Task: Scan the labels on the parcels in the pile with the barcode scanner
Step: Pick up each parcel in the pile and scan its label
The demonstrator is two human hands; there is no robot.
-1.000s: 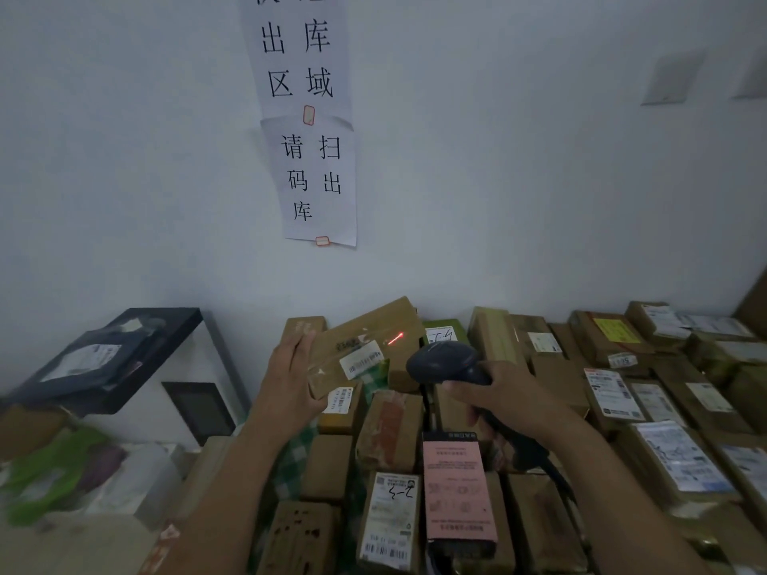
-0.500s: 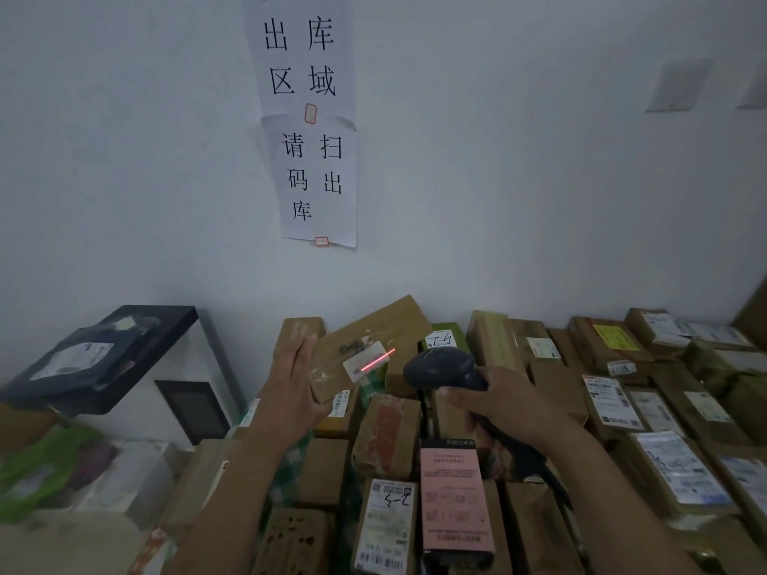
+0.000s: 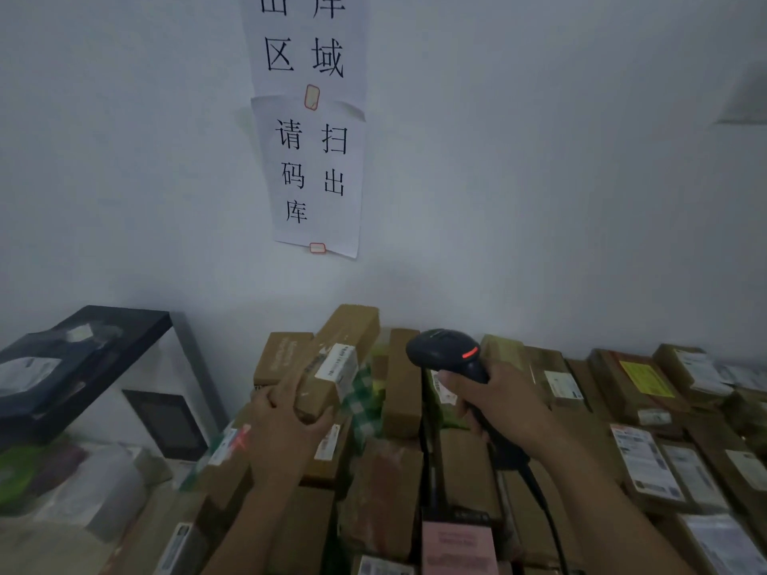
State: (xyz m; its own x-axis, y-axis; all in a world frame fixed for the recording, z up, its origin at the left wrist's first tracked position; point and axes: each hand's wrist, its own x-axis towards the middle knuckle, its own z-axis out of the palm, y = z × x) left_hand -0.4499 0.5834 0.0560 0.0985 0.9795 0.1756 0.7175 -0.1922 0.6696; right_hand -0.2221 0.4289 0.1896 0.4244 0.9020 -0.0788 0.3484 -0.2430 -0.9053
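Brown cardboard is filling the lower half of the head view, where the pile of parcels [image 3: 469, 471] is lying against a pale wall [image 3: 539, 201]. The left hand [image 3: 286, 429] is gripping a long cardboard box [image 3: 348, 325] with its fingers curled round the near end. It is holding the box tilted, far end up, above the pile at the centre-left. The box's white label [image 3: 338, 365] is facing up and to the right.

Just right of the box, the right hand [image 3: 502, 408] is wrapping its fingers round the handle of the dark barcode scanner [image 3: 446, 350]. The scanner's head is raised, a red light [image 3: 470, 353] is glowing on top, and its cable [image 3: 548, 516] is trailing down over the parcels.

Paper signs [image 3: 315, 176] are hanging on the wall above, and a black tray [image 3: 83, 359] is sitting at the left. A pink-labelled parcel [image 3: 458, 545] is lying near the bottom edge — between the two forearms.
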